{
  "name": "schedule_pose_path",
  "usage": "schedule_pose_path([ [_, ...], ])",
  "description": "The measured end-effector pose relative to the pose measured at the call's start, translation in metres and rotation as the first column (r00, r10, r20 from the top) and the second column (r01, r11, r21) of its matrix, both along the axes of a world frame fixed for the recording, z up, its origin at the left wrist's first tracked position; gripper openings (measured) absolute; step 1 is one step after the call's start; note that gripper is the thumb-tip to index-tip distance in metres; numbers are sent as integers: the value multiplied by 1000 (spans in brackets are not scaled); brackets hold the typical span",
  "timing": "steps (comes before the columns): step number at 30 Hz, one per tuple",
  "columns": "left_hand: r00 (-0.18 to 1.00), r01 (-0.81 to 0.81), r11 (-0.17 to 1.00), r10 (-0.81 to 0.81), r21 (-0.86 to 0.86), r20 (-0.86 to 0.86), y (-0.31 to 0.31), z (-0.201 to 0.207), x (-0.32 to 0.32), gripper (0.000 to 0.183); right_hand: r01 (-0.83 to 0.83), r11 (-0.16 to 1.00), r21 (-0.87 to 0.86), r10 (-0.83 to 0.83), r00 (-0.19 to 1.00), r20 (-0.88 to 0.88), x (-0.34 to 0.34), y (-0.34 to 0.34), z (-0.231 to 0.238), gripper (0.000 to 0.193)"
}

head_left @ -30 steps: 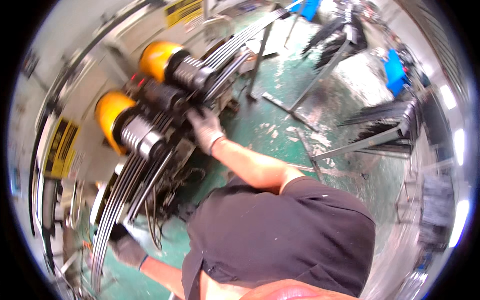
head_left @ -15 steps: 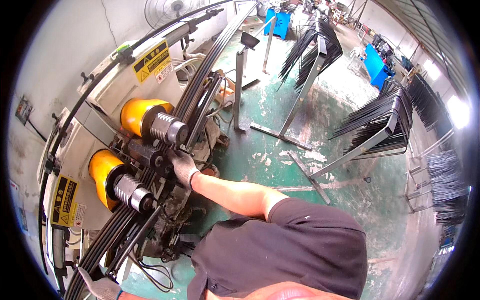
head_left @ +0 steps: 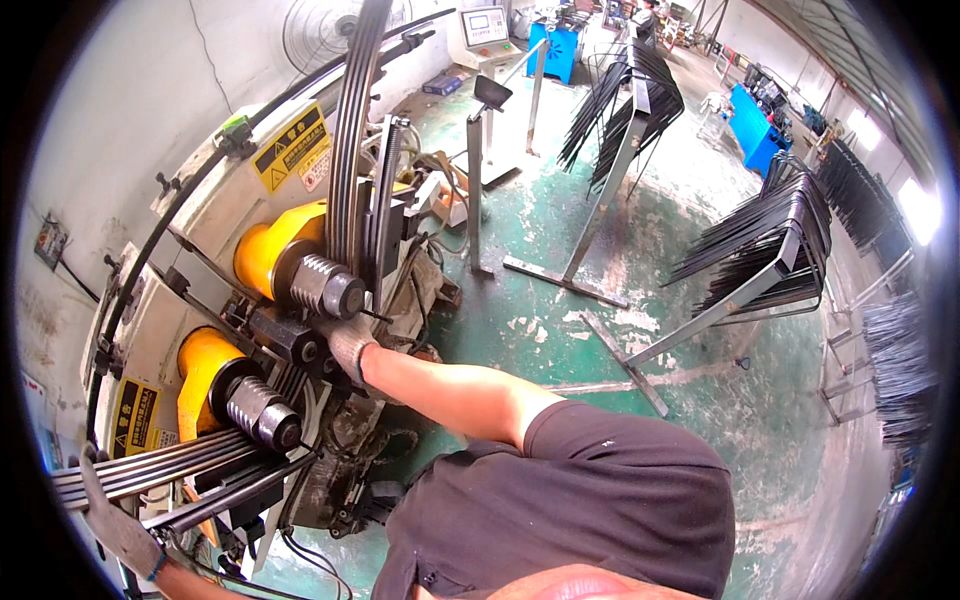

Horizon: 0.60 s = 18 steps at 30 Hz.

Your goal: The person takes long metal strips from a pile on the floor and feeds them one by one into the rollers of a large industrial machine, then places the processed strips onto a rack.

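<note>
Two gloved hands worked the bending machine: the right hand pressed, fingers curled, against the dark middle roller at centre left, while the left hand, lower left, closed around flat dark metal strips. Feeding them level between the ribbed steel rollers looked wise.

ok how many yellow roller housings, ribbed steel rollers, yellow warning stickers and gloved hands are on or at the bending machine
yellow roller housings: 2 (upper, lower)
ribbed steel rollers: 2 (upper, lower)
yellow warning stickers: 2 (upper, lower)
gloved hands: 2 (left hand, right hand)
total: 8
</note>
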<state>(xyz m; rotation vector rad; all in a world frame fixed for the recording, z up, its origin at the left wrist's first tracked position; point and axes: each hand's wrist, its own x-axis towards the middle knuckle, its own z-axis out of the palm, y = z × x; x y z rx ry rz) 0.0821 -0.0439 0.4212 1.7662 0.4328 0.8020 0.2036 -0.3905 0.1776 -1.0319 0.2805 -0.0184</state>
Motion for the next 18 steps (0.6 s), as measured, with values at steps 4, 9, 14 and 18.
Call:
schedule_pose_path([
  [4,988,151,932,-135,330,-71,-8,17,24,52,-45,942,332,46,999,6,13,4,-7,44],
  [9,975,210,823,-213,527,-57,-66,32,57,50,-83,963,255,70,996,59,29,4,-35,81],
  [14,928,368,751,-334,549,-164,-90,48,97,49,-221,970,104,203,966,160,50,7,-71,62],
  [18,951,268,824,-308,499,-2,-81,45,108,45,-128,992,-21,130,976,174,27,4,-36,51],
])
